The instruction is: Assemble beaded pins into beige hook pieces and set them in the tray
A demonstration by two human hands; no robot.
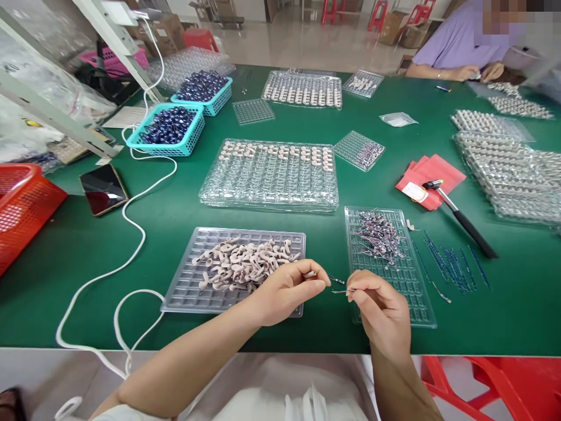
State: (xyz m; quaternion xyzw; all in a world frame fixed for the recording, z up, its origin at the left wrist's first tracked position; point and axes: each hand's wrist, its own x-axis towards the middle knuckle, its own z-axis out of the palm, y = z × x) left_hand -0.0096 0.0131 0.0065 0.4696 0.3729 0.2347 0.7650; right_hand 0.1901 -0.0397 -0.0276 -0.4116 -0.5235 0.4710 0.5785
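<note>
My left hand (291, 292) is closed in a pinch around a small beige hooked plastic piece (309, 274), mostly hidden by the fingers. A thin dark strip (336, 280) sticks out beyond those fingertips. Just to its right, my right hand (382, 313) pinches a small wired part (340, 291) with thin leads pointing left. Under and beyond my left hand, a clear tray (184, 292) bears a heap of beige hooked pieces (245, 263). Past my right hand, another clear tray (418, 301) carries a pile of small wired parts (379, 234).
A gridded tray (267, 181) partly filled with beige pieces lies ahead. Blue baskets (193, 131) of dark shiny pieces, a phone (104, 188) and a white cable (135, 248) are left. At right lie a hammer (464, 225), red packets (432, 175) and blue strips (451, 266). A co-worker (456, 44) sits opposite.
</note>
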